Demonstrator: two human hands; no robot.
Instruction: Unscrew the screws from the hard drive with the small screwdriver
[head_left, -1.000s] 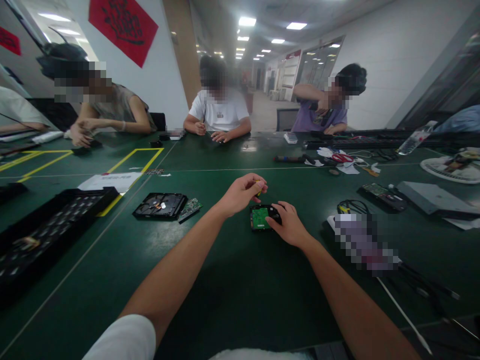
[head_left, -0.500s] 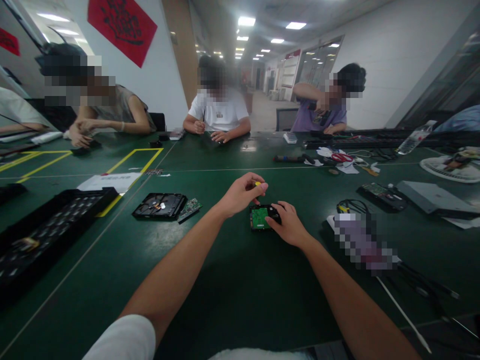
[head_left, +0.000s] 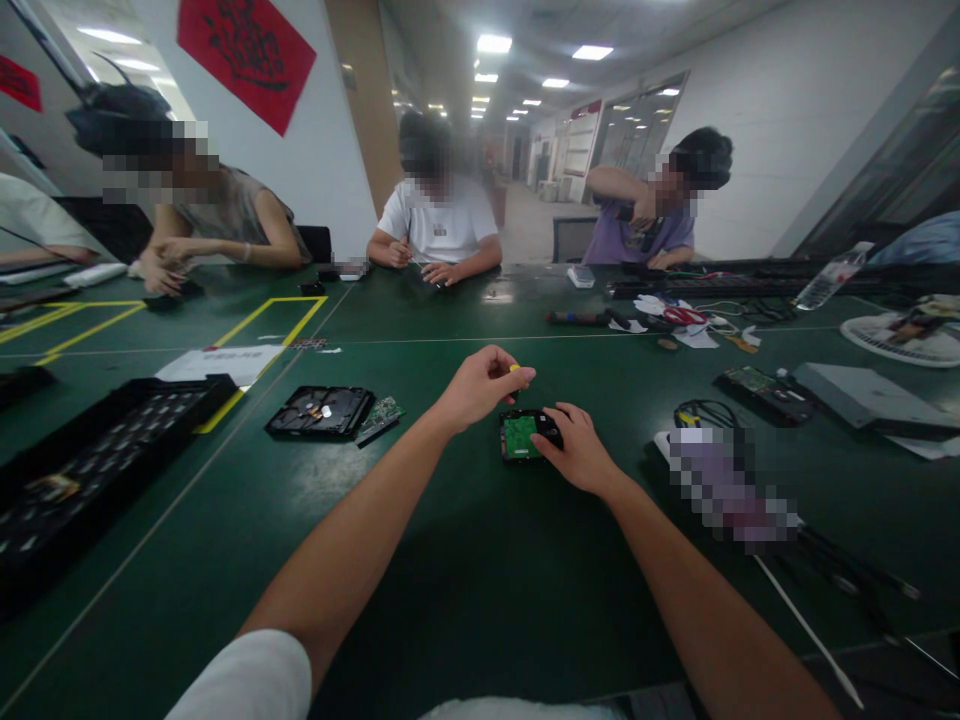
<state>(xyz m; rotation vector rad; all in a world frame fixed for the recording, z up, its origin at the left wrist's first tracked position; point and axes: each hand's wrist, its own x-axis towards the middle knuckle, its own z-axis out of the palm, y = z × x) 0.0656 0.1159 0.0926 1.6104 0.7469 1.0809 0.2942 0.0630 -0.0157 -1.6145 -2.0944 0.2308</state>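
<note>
A hard drive (head_left: pixel 519 436) lies on the green table with its green circuit board facing up. My right hand (head_left: pixel 577 447) grips its right side, thumb on the board and fingers over the far edge. Just above the drive's far left corner, my left hand (head_left: pixel 486 385) is closed on a small screwdriver (head_left: pixel 515 369). Only the screwdriver's yellow end shows clearly; the fingers hide most of the rest. To the left sit an opened black drive case (head_left: pixel 321 412) and a loose circuit board (head_left: pixel 384 415).
A long black tray (head_left: pixel 112 450) stands at the left. Right of my hands are a blurred-out device (head_left: pixel 724 485), cables, another hard drive (head_left: pixel 765 392) and a grey metal box (head_left: pixel 870 395). A plastic bottle (head_left: pixel 834 275) lies farther back. Several people work across the table.
Almost nothing differs. My left hand keeps its place over the drive with the yellow end slightly shifted in its fingers; my right hand stays on the drive.
</note>
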